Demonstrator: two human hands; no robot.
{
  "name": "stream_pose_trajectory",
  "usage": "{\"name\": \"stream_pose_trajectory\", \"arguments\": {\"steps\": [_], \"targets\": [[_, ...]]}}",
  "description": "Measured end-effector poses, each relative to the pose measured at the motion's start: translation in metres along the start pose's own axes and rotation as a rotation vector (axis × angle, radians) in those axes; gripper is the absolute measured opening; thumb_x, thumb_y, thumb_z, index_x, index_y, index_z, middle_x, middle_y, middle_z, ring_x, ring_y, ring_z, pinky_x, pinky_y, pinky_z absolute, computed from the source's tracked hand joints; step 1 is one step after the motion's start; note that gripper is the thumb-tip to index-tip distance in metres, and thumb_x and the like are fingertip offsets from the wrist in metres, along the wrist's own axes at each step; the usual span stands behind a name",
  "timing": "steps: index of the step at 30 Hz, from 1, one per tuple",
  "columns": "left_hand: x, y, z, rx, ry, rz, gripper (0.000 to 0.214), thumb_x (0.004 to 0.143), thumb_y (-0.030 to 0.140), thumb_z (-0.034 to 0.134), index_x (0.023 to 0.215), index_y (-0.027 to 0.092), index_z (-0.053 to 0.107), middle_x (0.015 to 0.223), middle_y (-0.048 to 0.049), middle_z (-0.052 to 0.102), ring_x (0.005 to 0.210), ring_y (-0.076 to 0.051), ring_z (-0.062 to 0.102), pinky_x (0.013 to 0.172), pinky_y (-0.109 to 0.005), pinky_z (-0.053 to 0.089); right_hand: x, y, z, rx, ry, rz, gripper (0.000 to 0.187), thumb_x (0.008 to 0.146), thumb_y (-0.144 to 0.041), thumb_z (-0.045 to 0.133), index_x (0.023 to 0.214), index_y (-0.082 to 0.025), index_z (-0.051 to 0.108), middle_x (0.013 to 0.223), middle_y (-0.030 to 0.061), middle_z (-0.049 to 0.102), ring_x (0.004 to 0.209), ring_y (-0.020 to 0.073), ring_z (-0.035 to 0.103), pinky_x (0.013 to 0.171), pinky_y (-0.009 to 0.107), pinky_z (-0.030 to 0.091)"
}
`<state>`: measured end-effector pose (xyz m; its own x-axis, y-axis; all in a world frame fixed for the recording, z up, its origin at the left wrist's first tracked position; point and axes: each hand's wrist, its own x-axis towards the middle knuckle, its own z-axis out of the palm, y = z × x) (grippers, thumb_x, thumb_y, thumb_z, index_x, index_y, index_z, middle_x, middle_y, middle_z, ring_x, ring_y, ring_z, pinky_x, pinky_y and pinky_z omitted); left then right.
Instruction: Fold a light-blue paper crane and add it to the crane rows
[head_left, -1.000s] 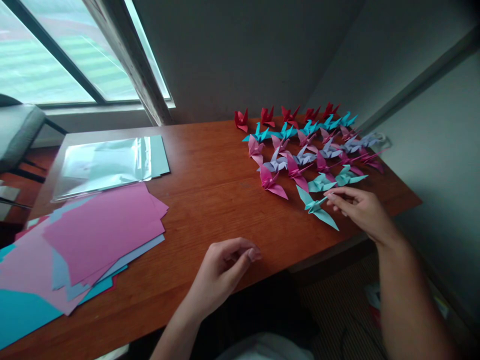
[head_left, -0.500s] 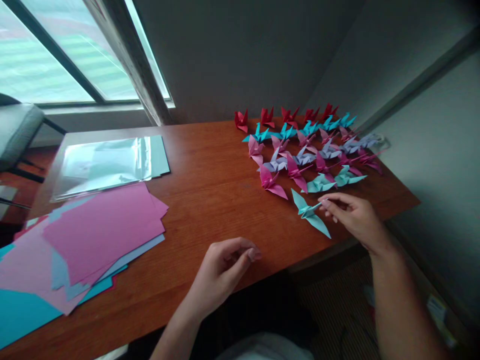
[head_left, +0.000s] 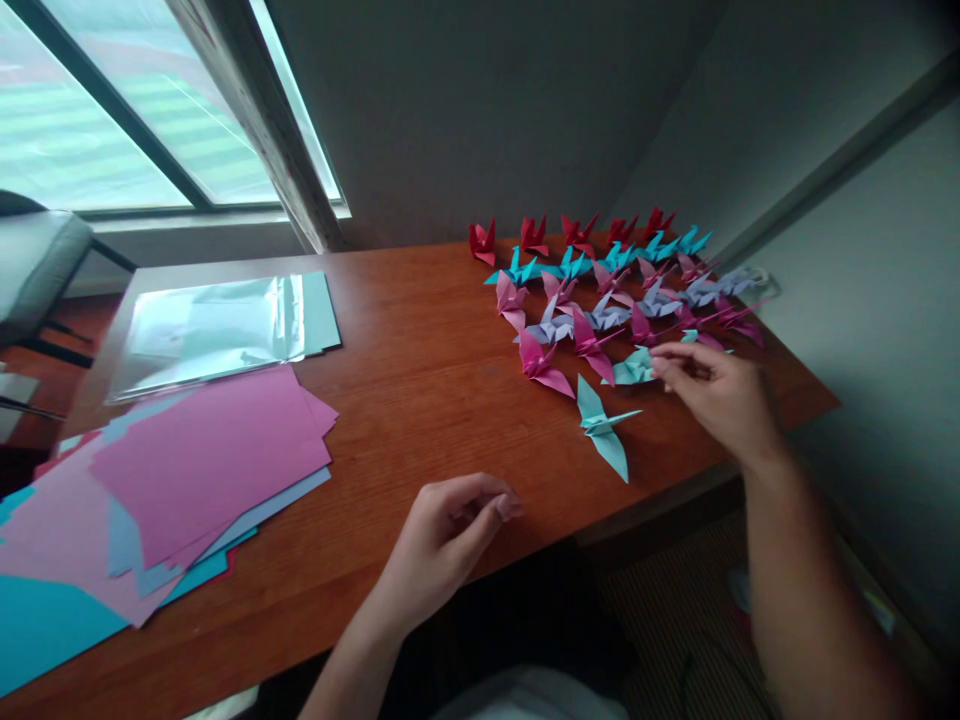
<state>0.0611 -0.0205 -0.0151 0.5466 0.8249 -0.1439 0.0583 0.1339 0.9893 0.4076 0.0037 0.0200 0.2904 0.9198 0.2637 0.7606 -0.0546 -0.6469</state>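
The left hand (head_left: pixel 454 545) lies at the near edge of the desk (head_left: pixel 405 400), its fingers half curled, thumb tip close to the index finger, with nothing visible in their grasp. To its left, loose sheets overlap: a blue sheet (head_left: pixel 52 640) at the near corner, pink paper (head_left: pixel 225 460) on top.

Beyond the left hand, toward the right, one mint crane (head_left: pixel 601 424) sits by itself on the desk, wings spread, untouched. The right hand (head_left: pixel 709 390) is just past it, thumb and index finger brought nearly together at a second mint crane (head_left: pixel 636 368); whether they pinch its tip or merely hover in front, I can't fairly tell. A third mint crane (head_left: pixel 690 337) is partly hidden behind that hand.

Farther back come rows of magenta cranes (head_left: pixel 541 362), lavender cranes (head_left: pixel 606 312), pink cranes (head_left: pixel 559 292), blue cranes (head_left: pixel 574 262) and finally red cranes (head_left: pixel 534 235). Far left lies a clear plastic packet (head_left: pixel 210 330); beyond the desk is a window (head_left: pixel 112 120).
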Motion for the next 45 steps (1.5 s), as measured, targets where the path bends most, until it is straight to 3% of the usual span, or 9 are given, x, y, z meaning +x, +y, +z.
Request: {"name": "stream_pose_trajectory", "arguments": {"steps": [2, 5, 10, 18, 26, 35, 45], "targets": [[0.001, 0.0, 0.0, -0.003, 0.0, -0.003, 0.025, 0.096, 0.034, 0.062, 0.088, 0.014, 0.073, 0.083, -0.007, 0.075, 0.078, -0.016, 0.068, 0.069, -0.022, 0.051, 0.022, -0.004, 0.0, -0.201, 0.022, -0.193, 0.023, 0.091, -0.039, 0.065, 0.104, -0.023, 0.075, 0.095, 0.0092, 0.076, 0.083, 0.0267, 0.07, 0.075, 0.042, 0.057], [0.001, 0.0, -0.001, -0.011, 0.003, 0.003, 0.025, 0.096, 0.033, 0.061, 0.088, 0.013, 0.073, 0.083, -0.0068, 0.075, 0.077, -0.015, 0.067, 0.068, -0.021, 0.05, 0.052, -0.007, 0.004, -0.327, -0.068, -0.442, 0.019, 0.092, -0.029, 0.062, 0.105, -0.023, 0.075, 0.108, 0.0117, 0.073, 0.107, 0.032, 0.067, 0.093, 0.049, 0.053], [-0.001, -0.001, -0.001, -0.014, 0.007, 0.004, 0.024, 0.096, 0.033, 0.062, 0.088, 0.013, 0.073, 0.084, -0.007, 0.075, 0.079, -0.016, 0.068, 0.07, -0.021, 0.051, 0.08, 0.001, 0.014, -0.404, -0.259, -0.583, 0.019, 0.09, -0.02, 0.061, 0.104, -0.021, 0.074, 0.108, 0.0108, 0.075, 0.106, 0.0308, 0.068, 0.096, 0.048, 0.051], [-0.001, -0.002, 0.0, -0.009, -0.001, 0.002, 0.024, 0.097, 0.033, 0.061, 0.089, 0.015, 0.073, 0.085, -0.0067, 0.075, 0.08, -0.016, 0.069, 0.071, -0.022, 0.052, 0.085, 0.009, 0.017, -0.409, -0.291, -0.603, 0.018, 0.089, -0.017, 0.06, 0.089, -0.024, 0.077, 0.095, 0.0059, 0.079, 0.091, 0.0271, 0.07, 0.085, 0.043, 0.053], [-0.001, -0.001, -0.001, -0.026, -0.004, -0.007, 0.023, 0.096, 0.032, 0.061, 0.089, 0.015, 0.074, 0.085, -0.0064, 0.075, 0.08, -0.016, 0.069, 0.07, -0.021, 0.052, 0.082, 0.007, 0.01, -0.352, -0.312, -0.537, 0.019, 0.091, -0.023, 0.058, 0.093, -0.021, 0.077, 0.099, 0.0081, 0.08, 0.095, 0.0276, 0.072, 0.089, 0.045, 0.054], [-0.001, 0.002, 0.0, -0.017, -0.005, -0.01, 0.024, 0.097, 0.033, 0.061, 0.088, 0.014, 0.073, 0.084, -0.0072, 0.075, 0.08, -0.017, 0.069, 0.072, -0.023, 0.052, 0.076, 0.005, 0.003, -0.303, -0.268, -0.499, 0.02, 0.089, -0.023, 0.057, 0.092, -0.027, 0.077, 0.098, 0.0054, 0.079, 0.097, 0.0273, 0.072, 0.09, 0.046, 0.054], [-0.001, 0.001, -0.001, 0.004, 0.0, -0.016, 0.025, 0.097, 0.034, 0.06, 0.089, 0.014, 0.073, 0.085, -0.0071, 0.075, 0.079, -0.016, 0.068, 0.07, -0.022, 0.051, 0.08, 0.011, 0.01, -0.351, -0.282, -0.467, 0.018, 0.088, -0.023, 0.06, 0.09, -0.025, 0.077, 0.096, 0.0065, 0.079, 0.093, 0.0277, 0.072, 0.088, 0.045, 0.055]]}}
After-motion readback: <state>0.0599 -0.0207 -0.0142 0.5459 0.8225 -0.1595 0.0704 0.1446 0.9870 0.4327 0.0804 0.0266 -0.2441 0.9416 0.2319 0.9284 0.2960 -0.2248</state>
